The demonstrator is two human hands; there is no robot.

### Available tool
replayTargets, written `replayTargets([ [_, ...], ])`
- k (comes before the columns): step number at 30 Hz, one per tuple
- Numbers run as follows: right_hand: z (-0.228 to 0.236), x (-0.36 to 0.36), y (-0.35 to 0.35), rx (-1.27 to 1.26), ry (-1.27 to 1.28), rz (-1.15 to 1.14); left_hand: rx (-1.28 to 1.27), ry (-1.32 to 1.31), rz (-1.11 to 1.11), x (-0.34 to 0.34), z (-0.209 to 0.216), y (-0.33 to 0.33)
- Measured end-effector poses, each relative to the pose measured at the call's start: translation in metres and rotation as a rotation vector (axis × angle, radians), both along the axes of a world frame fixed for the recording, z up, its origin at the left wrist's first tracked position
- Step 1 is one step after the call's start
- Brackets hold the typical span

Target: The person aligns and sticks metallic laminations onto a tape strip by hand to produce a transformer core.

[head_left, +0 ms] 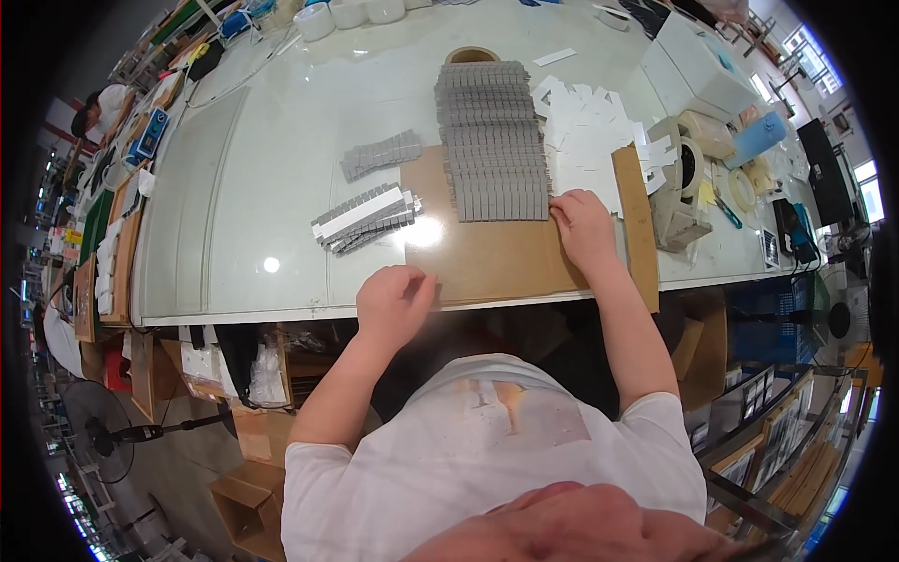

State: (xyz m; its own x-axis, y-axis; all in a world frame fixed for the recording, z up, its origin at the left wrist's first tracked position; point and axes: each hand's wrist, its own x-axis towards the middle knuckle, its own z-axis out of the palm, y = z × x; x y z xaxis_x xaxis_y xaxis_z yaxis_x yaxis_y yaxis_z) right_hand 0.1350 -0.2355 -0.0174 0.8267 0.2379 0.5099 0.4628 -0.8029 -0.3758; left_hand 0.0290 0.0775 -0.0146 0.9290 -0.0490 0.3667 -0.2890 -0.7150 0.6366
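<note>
Overlapping rows of grey segmented strips (496, 140) lie on a brown cardboard sheet (506, 258) in front of me. My right hand (585, 229) is at their near right corner, fingertips pinched together against the end of the nearest strip. My left hand (395, 302) is over the table's front edge, left of the cardboard, its fingers curled in; whatever they may hold is hidden. Beyond it lies a small pile of grey strips (365, 220) with a white strip on top. A smaller group of grey strips (382, 155) lies farther back.
White cut pieces (581, 136) are heaped right of the grey rows. A tape dispenser (676, 201), a blue bottle (755, 139) and a white box (698, 66) stand at the right. A tape roll (472, 54) sits behind the rows. White rolls (346, 13) stand at the far edge.
</note>
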Motion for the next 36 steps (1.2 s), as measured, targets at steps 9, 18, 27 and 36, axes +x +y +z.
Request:
replayTargets([
  [9, 0.004, -0.027, -0.003, -0.224, -0.132, 0.002, 0.029, -0.054, -0.003, -0.001, -0.002, -0.006],
  [18, 0.007, -0.075, -0.025, -0.103, -0.052, -0.083, 0.032, -0.184, -0.164, 0.0, -0.005, -0.028],
  [27, 0.0, -0.099, 0.006, -0.14, 0.024, 0.081, -0.003, -0.209, -0.211, -0.001, 0.0, -0.032],
  [36, 0.007, -0.1, -0.003, -0.101, 0.086, 0.212, -0.079, -0.187, -0.158, -0.009, -0.001, -0.023],
])
